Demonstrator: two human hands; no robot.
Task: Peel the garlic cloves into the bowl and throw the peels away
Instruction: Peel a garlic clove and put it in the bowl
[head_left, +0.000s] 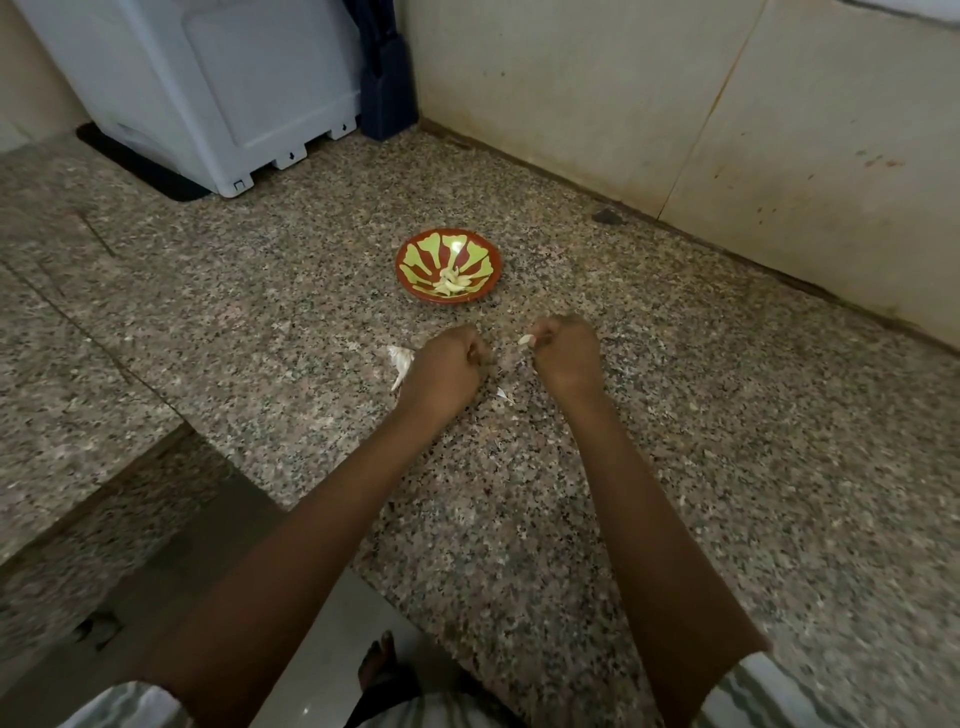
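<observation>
Bowl (484, 263) holds peeled cloves (453, 283); right hand (566, 354) pinches one clove (525, 340), left hand (447, 370) curled, contents hidden.

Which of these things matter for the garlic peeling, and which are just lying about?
In use: bowl, peeled cloves inside, garlic clove in right hand, left hand, loose peels.
Lying about: white appliance, dark speck by the wall.

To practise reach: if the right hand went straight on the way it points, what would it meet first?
Probably the bowl, just ahead of the right hand; depth is unclear, so it may miss.
</observation>
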